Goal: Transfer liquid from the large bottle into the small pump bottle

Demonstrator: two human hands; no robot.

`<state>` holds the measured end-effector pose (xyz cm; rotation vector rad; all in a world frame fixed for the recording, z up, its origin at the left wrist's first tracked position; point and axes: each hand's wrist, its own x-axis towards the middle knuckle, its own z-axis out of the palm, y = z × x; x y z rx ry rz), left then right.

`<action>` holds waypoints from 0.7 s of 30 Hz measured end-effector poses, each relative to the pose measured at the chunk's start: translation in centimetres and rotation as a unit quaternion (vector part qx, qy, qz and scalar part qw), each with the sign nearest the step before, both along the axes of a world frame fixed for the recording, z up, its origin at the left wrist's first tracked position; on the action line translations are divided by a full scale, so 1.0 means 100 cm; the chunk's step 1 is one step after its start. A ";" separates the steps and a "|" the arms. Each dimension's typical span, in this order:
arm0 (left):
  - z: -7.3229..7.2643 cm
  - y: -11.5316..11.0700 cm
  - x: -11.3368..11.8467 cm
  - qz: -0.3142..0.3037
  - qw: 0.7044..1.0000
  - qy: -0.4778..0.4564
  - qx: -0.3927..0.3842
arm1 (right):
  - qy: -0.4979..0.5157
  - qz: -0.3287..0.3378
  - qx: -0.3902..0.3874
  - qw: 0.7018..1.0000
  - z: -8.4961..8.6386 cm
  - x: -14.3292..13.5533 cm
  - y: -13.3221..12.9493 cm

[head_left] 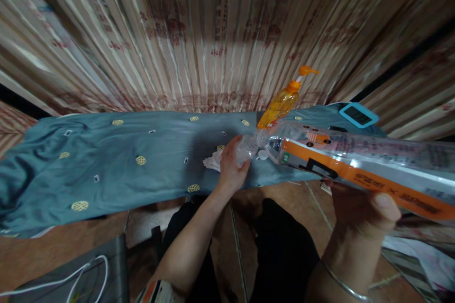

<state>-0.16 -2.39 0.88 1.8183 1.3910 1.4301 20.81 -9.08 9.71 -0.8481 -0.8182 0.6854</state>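
Observation:
My right hand (366,208) supports a large clear plastic bottle (341,156) with an orange label, tipped nearly level, its neck pointing left. My left hand (232,163) is wrapped round a small clear plastic container (246,147), whose mouth meets the neck of the large bottle; whether its rim touches is hard to tell. A crumpled white piece (212,161), perhaps tissue or plastic, lies just left of that hand. Below the bottle's neck a white cap (262,155) rests on the cloth. Behind stands a pump bottle (280,104) of orange-yellow liquid.
A blue-green patterned cloth (106,165) covers the narrow table. At its right end sits a blue-framed digital clock (359,115). Pleated curtains (199,33) hang directly behind. A white cable (103,270) lies on a dark seat at lower left.

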 end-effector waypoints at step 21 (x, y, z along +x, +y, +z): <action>-0.001 0.000 -0.003 -0.009 0.999 0.040 0.029 | 0.022 0.018 0.012 1.000 -0.005 0.016 0.015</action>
